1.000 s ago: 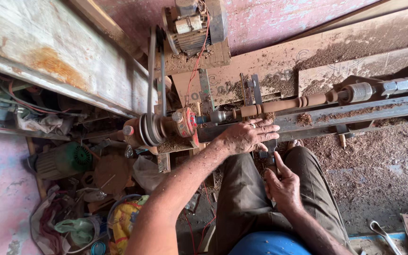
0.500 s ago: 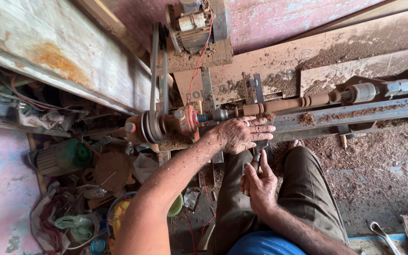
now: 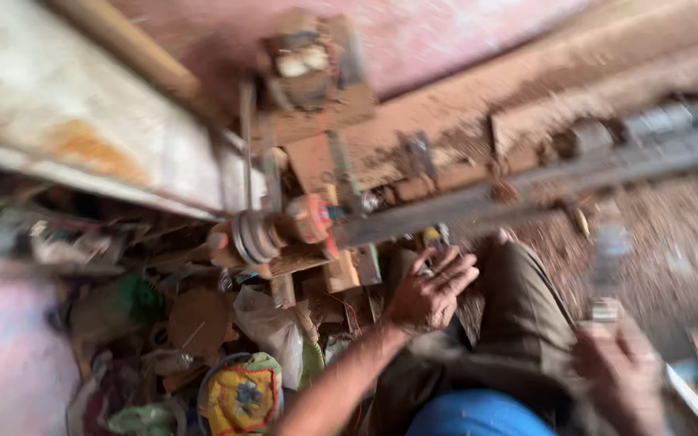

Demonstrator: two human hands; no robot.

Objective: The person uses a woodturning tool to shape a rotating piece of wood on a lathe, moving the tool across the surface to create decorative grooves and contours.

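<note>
Pulling both hands off the lathe bed [image 3: 527, 190]: left hand [image 3: 430, 292] now loosely curled below it, empty, right hand [image 3: 620, 375] gripping a blurred tool [image 3: 607, 270].

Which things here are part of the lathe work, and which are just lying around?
In the work:
left hand, fingers curled below the lathe bed
right hand, gripping a blurred grey tool
pulley

Lying about:
green object
yellow patterned cloth
wood shavings

Bare forearms, olive trousers [image 3: 527, 323], blue garment [image 3: 478, 413]
</note>
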